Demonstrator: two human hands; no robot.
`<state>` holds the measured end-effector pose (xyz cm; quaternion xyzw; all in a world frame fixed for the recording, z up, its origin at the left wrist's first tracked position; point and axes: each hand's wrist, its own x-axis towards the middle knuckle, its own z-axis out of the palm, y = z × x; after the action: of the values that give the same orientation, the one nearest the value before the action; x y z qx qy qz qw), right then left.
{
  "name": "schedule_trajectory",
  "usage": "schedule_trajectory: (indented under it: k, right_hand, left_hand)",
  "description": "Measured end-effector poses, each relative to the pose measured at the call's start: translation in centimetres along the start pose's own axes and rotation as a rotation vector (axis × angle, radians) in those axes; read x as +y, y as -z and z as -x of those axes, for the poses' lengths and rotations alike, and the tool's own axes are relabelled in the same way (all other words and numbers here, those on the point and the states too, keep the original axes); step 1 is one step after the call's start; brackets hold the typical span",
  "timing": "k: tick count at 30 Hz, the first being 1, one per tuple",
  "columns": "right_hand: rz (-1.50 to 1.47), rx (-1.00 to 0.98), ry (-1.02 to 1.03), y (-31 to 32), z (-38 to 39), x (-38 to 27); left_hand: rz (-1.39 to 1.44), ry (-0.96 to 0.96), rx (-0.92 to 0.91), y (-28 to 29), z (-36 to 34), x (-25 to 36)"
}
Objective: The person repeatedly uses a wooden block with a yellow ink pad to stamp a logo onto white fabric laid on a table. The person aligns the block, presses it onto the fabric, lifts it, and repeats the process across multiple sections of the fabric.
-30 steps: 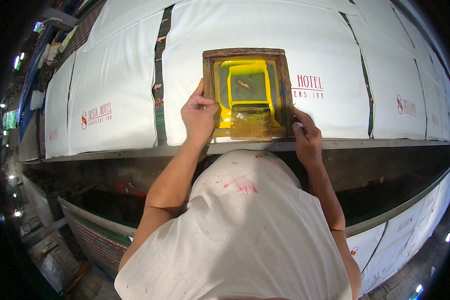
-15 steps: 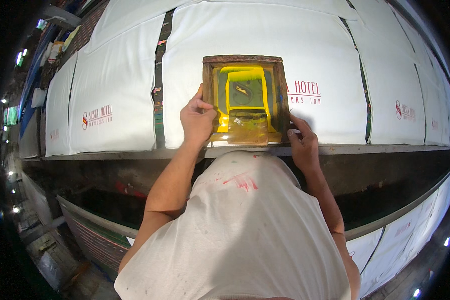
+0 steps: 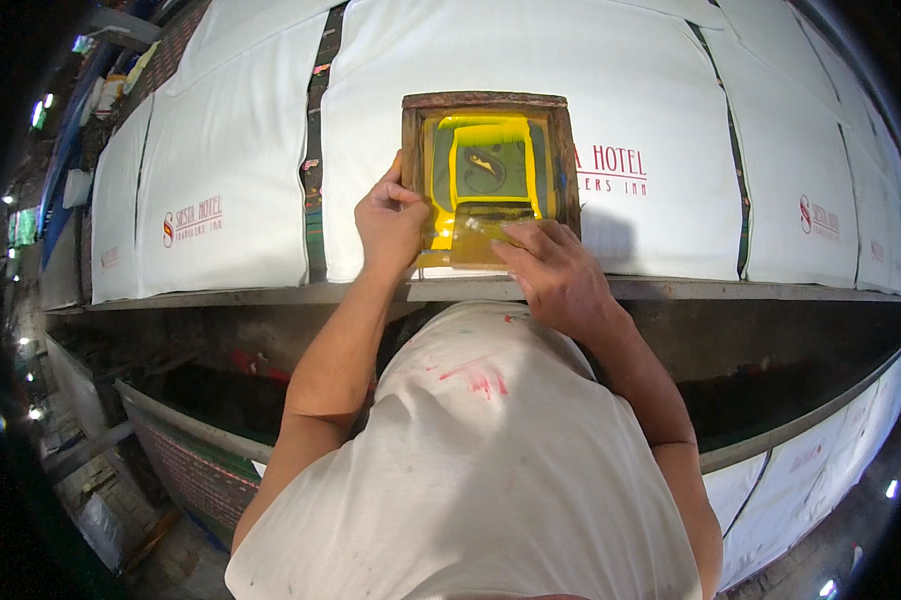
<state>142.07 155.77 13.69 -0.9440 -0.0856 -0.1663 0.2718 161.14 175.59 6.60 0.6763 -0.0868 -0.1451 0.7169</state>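
Observation:
A small wooden screen-printing frame (image 3: pixel 485 100) lies on a white cloth (image 3: pixel 650 80) in front of me. Bright yellow ink (image 3: pixel 494 133) is spread around a dark curved motif on its mesh. My left hand (image 3: pixel 390 228) is closed on the frame's left side, thumb and fingers pinched together at the rim. Inside the near end of the frame rests a flat, translucent amber squeegee (image 3: pixel 477 247). My right hand (image 3: pixel 558 272) has its fingers closed over the squeegee's right part, partly hiding it.
More white cloths with small red prints lie along the table to the left (image 3: pixel 240 150) and right (image 3: pixel 785 150), with dark gaps between them. A metal table edge (image 3: pixel 340 292) runs in front of me. Behind me at lower right stands another cloth-covered table (image 3: pixel 800 500).
My right hand has moved from the frame's right side onto the squeegee. My left hand stays on the left side of the frame. The view has shifted slightly.

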Motion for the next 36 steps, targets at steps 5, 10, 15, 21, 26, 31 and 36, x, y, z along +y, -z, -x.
schedule_trajectory:
  k: [5, 10, 15, 21, 26, 31, 36]
  right_hand:
    - [0.041, 0.053, -0.015, 0.8, -2.9, -0.7]
    - [-0.007, -0.097, -0.232, 1.8, -4.2, -0.6]
    - [-0.002, -0.187, -0.396, 3.3, -4.1, -3.3]
    - [0.131, -0.174, -0.263, 1.5, -1.5, -3.0]
    - [0.058, -0.108, -0.1, 1.4, -1.6, -1.8]
    - [0.1, -0.002, 0.068, -0.4, -2.1, 2.2]
    - [0.007, 0.12, 0.203, -1.2, -6.3, 7.7]
  left_hand:
    - [-0.023, -0.003, 0.008, 0.0, -0.1, -0.4]
    - [-0.079, -0.065, -0.002, -0.1, -0.4, -1.5]
    - [-0.105, -0.099, 0.028, -0.1, -0.4, -2.3]
    - [-0.176, -0.103, 0.013, -0.4, 0.0, -1.4]
    - [-0.078, -0.106, 0.03, -0.4, 0.1, -1.6]
    - [-0.095, -0.044, 0.03, -0.1, -0.2, -1.3]
    - [-0.111, -0.03, 0.051, -0.3, -0.1, -0.4]
